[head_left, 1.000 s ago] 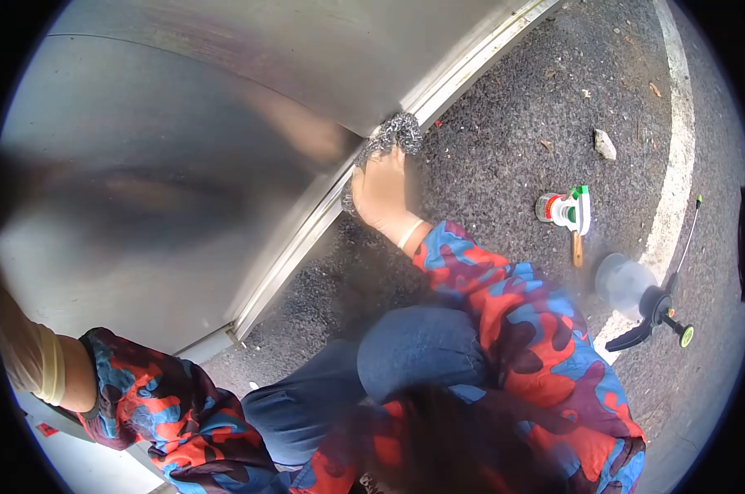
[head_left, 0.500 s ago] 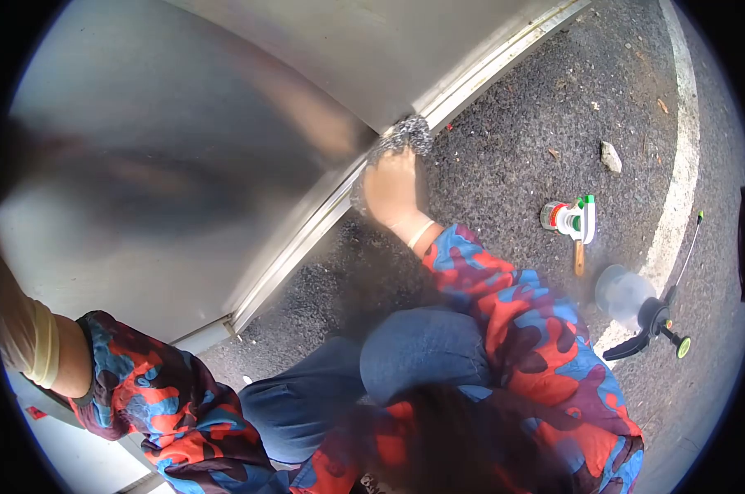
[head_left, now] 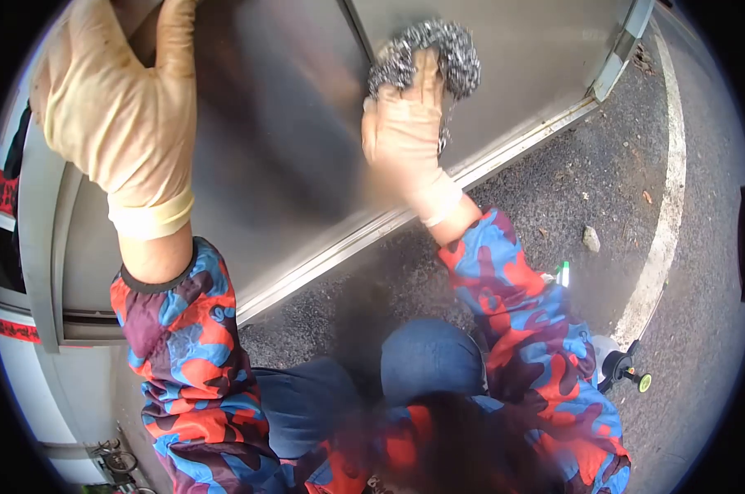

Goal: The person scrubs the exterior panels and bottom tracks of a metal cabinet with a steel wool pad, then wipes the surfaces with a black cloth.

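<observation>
My right hand [head_left: 409, 140], in a pale thin glove, presses a steel wool scourer [head_left: 463, 70] against a shiny metal panel [head_left: 504, 90], above its bottom rail. The fingers lie over the scourer, and a loose strand hangs beside the hand. My left hand [head_left: 121, 115], gloved alike, is at the upper left on the panel's upright frame [head_left: 47, 239]. Its thumb is on the panel side, with a grey metal edge between thumb and fingers. The fingertips are cut off by the top of the view.
Asphalt with a white painted line [head_left: 673, 165] lies to the right, with a stone [head_left: 591, 239] on it. A spray bottle [head_left: 619, 366] is partly behind my right sleeve, as is a green-tipped white object [head_left: 563, 273]. My knees [head_left: 434, 362] are close below the rail.
My right hand has moved with the scourer from the bottom rail up onto the panel. My left hand has come further into view, higher up. The view has shifted.
</observation>
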`<state>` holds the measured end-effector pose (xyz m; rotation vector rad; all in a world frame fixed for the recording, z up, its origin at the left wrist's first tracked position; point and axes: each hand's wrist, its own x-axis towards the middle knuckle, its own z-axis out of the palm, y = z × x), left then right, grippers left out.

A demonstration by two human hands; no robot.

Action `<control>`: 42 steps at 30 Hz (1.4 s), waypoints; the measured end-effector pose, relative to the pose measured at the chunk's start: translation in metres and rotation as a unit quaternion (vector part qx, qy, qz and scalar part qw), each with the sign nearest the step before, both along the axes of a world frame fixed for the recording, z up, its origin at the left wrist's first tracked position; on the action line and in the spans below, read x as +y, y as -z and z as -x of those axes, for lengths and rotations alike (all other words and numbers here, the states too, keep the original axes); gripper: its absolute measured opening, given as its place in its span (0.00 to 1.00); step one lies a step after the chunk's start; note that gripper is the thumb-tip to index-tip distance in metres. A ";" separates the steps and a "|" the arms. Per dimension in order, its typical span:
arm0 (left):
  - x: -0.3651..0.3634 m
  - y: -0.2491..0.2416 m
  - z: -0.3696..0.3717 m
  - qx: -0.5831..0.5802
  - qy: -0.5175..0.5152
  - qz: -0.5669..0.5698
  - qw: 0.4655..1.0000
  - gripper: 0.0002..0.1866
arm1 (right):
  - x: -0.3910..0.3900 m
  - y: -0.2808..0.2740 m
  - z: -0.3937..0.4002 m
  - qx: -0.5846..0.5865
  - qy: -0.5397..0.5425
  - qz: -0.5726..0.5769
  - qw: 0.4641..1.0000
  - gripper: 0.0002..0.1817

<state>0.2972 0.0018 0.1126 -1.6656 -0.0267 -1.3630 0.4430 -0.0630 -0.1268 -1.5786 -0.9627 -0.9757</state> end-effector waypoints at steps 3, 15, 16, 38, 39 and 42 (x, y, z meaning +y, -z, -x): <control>-0.010 0.013 -0.006 -0.014 0.028 0.036 0.999 0.27 | -0.009 -0.072 -0.022 -0.093 0.032 -0.009 0.995 0.14; -0.025 0.011 0.007 0.015 0.032 0.153 0.988 0.33 | -0.097 0.165 -0.017 0.271 -0.090 0.261 0.922 0.25; -0.032 0.009 0.011 0.023 0.031 0.173 0.984 0.32 | -0.100 0.148 -0.012 0.293 -0.108 0.267 0.912 0.26; -0.081 0.158 0.007 0.171 0.498 0.818 0.232 0.17 | -0.188 -0.113 0.062 0.448 -0.372 0.137 0.801 0.17; -0.081 0.149 0.007 0.151 0.513 0.821 0.200 0.14 | -0.202 -0.117 0.056 0.470 -0.397 0.127 0.778 0.17; -0.091 0.119 0.009 0.001 0.547 0.720 0.427 0.14 | -0.231 -0.107 0.044 0.490 -0.417 0.097 0.759 0.16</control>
